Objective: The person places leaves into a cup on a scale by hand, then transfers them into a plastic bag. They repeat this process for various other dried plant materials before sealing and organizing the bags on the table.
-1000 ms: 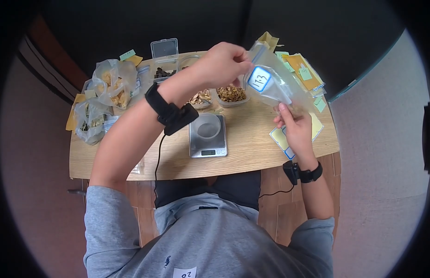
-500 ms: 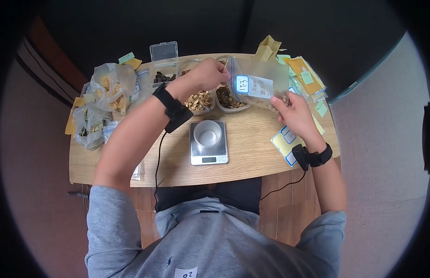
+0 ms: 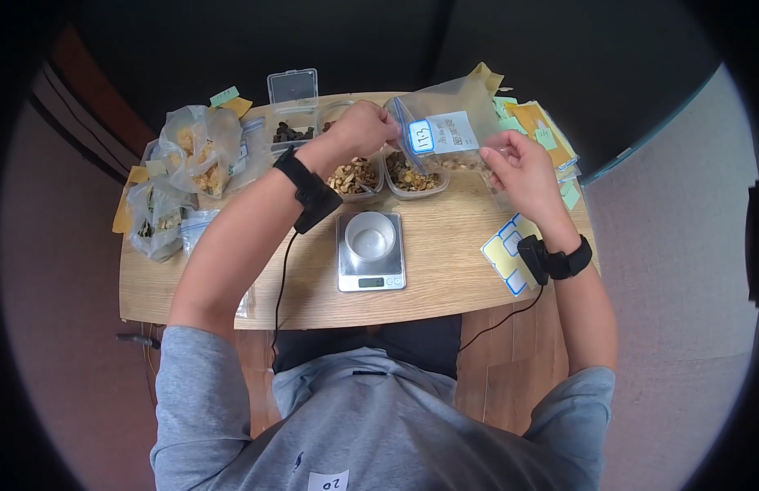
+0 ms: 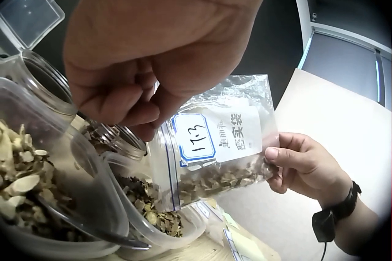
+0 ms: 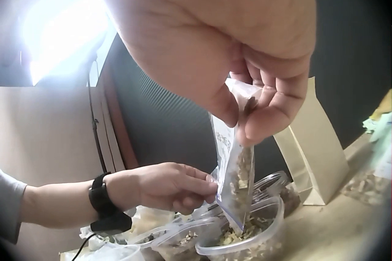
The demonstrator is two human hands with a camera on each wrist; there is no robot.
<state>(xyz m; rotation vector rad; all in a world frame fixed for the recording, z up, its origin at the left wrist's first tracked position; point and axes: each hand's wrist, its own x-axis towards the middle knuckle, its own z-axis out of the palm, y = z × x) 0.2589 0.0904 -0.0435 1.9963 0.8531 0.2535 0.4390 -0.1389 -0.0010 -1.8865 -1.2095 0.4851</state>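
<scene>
A clear zip bag (image 3: 449, 135) labelled 17.3, with dried pieces along its lower side, is held sideways over the tubs. The left hand (image 3: 356, 131) pinches its zip end; the right hand (image 3: 522, 176) grips the opposite end between thumb and fingers. In the left wrist view the bag (image 4: 229, 169) shows many brown pieces, and the zip edge lies above a tub of dried pieces (image 4: 153, 209). Below the hands, a round clear cup (image 3: 370, 237) stands on a digital scale (image 3: 371, 283); the cup appears to hold nothing.
Tubs of dried slices (image 3: 354, 176) and dark pieces (image 3: 293, 132) stand along the back. Knotted plastic bags (image 3: 201, 151) lie at the left. At the right are envelopes with green notes (image 3: 545, 137), an upright paper bag (image 5: 312, 145) and label sheets (image 3: 504, 260).
Both hands have brought the bag left and lower from its raised, slanted position. Since the middle frame it has shifted slightly, its label turning more toward the head camera.
</scene>
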